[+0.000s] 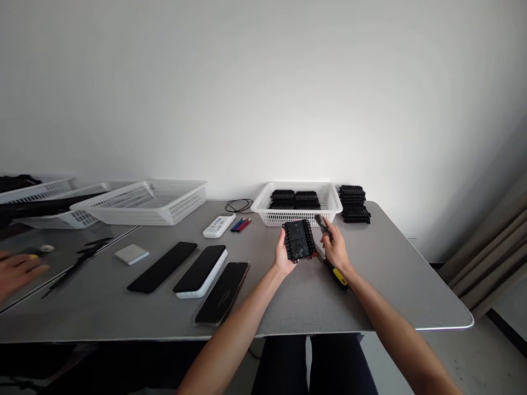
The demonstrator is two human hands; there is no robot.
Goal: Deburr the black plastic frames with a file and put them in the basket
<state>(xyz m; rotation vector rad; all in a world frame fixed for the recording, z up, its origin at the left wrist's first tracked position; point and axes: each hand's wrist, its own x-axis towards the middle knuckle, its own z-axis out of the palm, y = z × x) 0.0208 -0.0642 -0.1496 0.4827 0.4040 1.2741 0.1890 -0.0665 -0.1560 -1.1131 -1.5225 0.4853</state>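
Black part [300,240] — left hand [282,254] gripping, tool [323,224] — right hand [336,248] clasping

1. We read the filled basket [288,212] as smooth white plastic.
2. In front of the basket, we see the ribbed panel [299,240] as hard black plastic, faintly glossy mid-face, rough along its edges.
3. Right of the basket, the stack [354,206] looks like ridged black plastic.
4. Beneath the basket, we find the counter [411,285] smooth, with a dull sheen.
5. Behind the basket, the wall [263,99] looks matt.
6. Far right of the basket, we see the curtain [489,255] as folded cloth.
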